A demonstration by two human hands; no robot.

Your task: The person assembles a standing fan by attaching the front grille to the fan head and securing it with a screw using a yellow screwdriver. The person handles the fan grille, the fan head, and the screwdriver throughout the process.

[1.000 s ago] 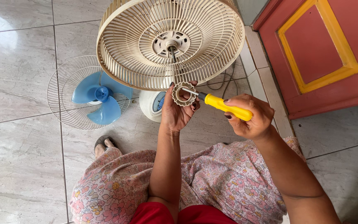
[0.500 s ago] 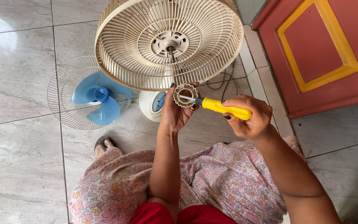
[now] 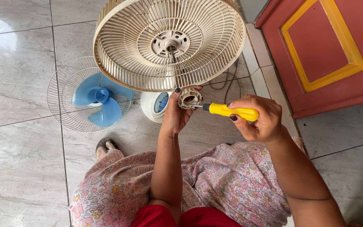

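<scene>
My left hand (image 3: 176,113) holds a small beige toothed ring nut (image 3: 189,97) just under the rim of the cream rear fan guard (image 3: 131,54). In my right hand (image 3: 258,117) is a yellow-handled screwdriver (image 3: 227,111), its metal tip touching the nut's side. The guard sits tilted on the fan, with the bare motor shaft (image 3: 171,48) showing at its centre. The white fan base (image 3: 154,107) stands partly hidden behind the guard and my left hand.
A wire front guard (image 3: 64,105) lies on the tiled floor at the left with the blue fan blade (image 3: 97,101) resting in it. A red door with yellow trim (image 3: 328,50) stands at the right. A cable (image 3: 227,82) trails behind the fan. A sandalled foot (image 3: 104,146) shows below.
The nut has turned in my left hand from face-on to tilted sideways. The screwdriver tip has dropped from the nut's opening to its side, and my right hand has shifted slightly right.
</scene>
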